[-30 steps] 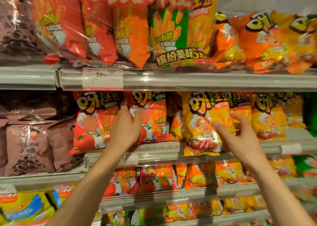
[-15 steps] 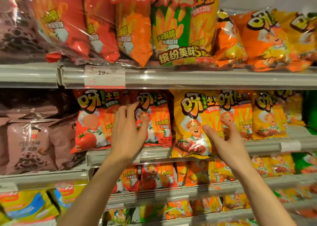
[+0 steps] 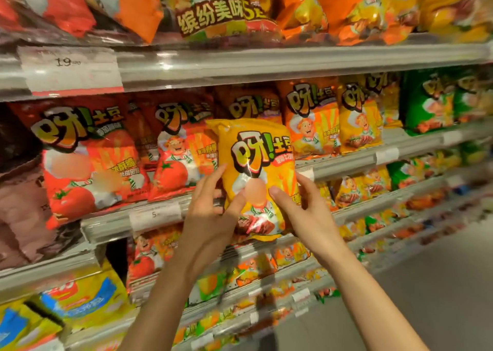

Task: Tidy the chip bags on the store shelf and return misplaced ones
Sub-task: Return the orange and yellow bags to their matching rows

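Both hands have come together since half a second ago: then they were spread apart against the shelf front, and now they close on one yellow chip bag [image 3: 256, 174] that sits out in front of the row, at the centre of the frame. The view has also swung so that the green bags [image 3: 429, 102] at the right edge show.

The left hand [image 3: 210, 217] has its grip on the bag's left edge, thumb pressed onto the front panel and fingers curled round the side. The right hand [image 3: 306, 212] holds the right edge the same way, thumb on the front near the middle, fingers behind and mostly hidden. The bag stands upright, tilted slightly, its lower end hanging below the middle shelf rail [image 3: 346, 164].

Just left of it, on the middle shelf, stand the red tomato bags [image 3: 88, 161], two facing forward, with a darker one half hidden between them. Behind and right of the held bag are orange bags [image 3: 312, 121], then another yellow bag [image 3: 360, 121], then the green ones. At the far left of the frame lie brown bags [image 3: 21, 212].

A price tag [image 3: 72, 70] reading 19 hangs on the upper shelf rail at upper left, and a smaller shelf label [image 3: 154, 214] sits on the middle rail just left of the left hand. Above, large mixed packs [image 3: 221, 11] fill the top shelf. Lower shelves hold blurred small bags, with blue-and-yellow bags [image 3: 80, 297] at lower left.
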{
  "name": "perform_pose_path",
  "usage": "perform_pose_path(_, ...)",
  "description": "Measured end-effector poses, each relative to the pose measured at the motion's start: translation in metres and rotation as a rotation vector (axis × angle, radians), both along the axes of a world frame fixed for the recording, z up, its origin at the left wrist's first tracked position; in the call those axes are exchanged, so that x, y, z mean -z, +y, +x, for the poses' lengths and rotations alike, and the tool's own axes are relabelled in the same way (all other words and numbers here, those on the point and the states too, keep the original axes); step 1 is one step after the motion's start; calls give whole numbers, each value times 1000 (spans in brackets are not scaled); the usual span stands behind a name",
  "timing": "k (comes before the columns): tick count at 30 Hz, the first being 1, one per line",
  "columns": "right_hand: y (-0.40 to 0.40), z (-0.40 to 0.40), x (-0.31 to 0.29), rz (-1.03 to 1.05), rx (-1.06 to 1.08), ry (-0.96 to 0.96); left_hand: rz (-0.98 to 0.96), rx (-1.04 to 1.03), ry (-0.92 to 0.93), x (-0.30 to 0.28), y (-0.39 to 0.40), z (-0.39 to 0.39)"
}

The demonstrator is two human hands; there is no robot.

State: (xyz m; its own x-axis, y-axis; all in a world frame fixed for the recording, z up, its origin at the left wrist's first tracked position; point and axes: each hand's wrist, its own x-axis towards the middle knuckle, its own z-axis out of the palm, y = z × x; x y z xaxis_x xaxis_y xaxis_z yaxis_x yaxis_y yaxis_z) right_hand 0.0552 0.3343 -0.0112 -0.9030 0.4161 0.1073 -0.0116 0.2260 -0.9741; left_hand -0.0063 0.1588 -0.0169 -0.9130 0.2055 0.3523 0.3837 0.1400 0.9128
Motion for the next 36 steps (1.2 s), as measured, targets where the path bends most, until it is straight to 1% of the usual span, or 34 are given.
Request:
perform_pose_path(4, 44, 19, 2, -28, -1, 19, 48, -2, -16, 0, 46, 20)
perform_pose_path(7, 93, 33, 4, -16, -8, 28, -8, -51, 49, -1, 97, 38)
perform_pose_path(10, 157, 49, 6, 14, -3, 25, -13, -94, 69, 1, 163, 56)
perform_pose_path(15, 272, 78, -4, 43, 25, 7, -23, -30, 50, -7, 277, 75)
perform_pose_path(20, 358, 84, -12, 39, 57, 23, -77, 28, 25, -19, 361, 71)
perform_pose_path(22, 381, 78, -11, 11, 56, 15, -84, 51, 17, -19, 383, 63)
perform_pose_path(25, 405, 63, -12, -6, 45, 7, -153, 84, 23, -21, 407, 46)
perform_pose_path(30, 434, 25, -19, 47, 65, 19, -179, 100, 36, -27, 435, 9)
perform_pose_path(32, 445, 3, -27, 80, 44, 9, -216, 46, 52, -33, 440, -10)
perform_pose_path(36, 465, -47, -47, 139, 17, 41, -330, -105, 212, -46, 442, -44)
